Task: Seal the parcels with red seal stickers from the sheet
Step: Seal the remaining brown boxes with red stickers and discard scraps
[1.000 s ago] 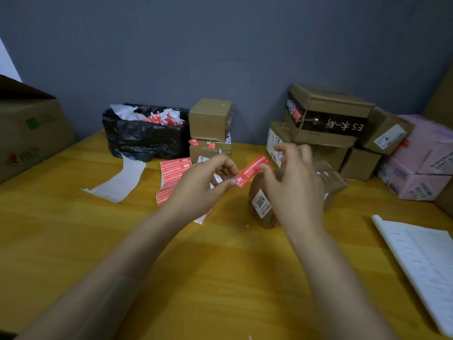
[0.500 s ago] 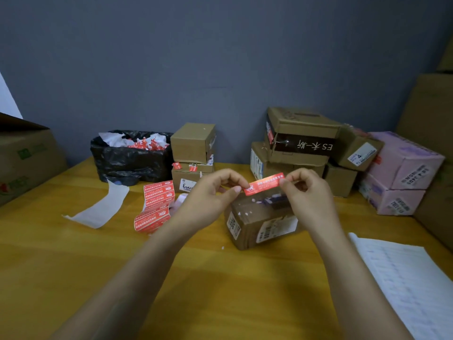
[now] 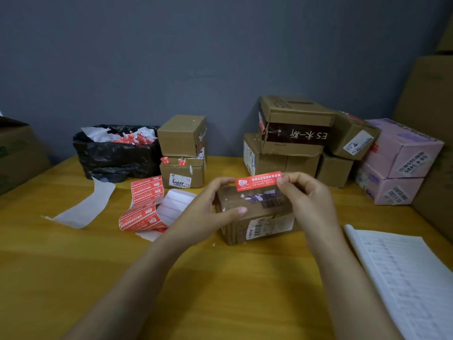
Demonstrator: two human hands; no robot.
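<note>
Two hands; one sticker; one parcel

Wall: plain, matt, grey-blue, running the full width beyond the left hand and the right hand.

Table: yellow-brown wood-grain top, extending beneath both hands, nearer than them and out to either side. Its far edge meets the wall.

Large brown carton: well to the left of the left hand, cut off by the frame edge.

Tall brown cartons: far right of the right hand, rising high against the wall.

Light: dim and even, with a soft sheen on the tabletop nearer than the hands. Shadows are faint.
</note>
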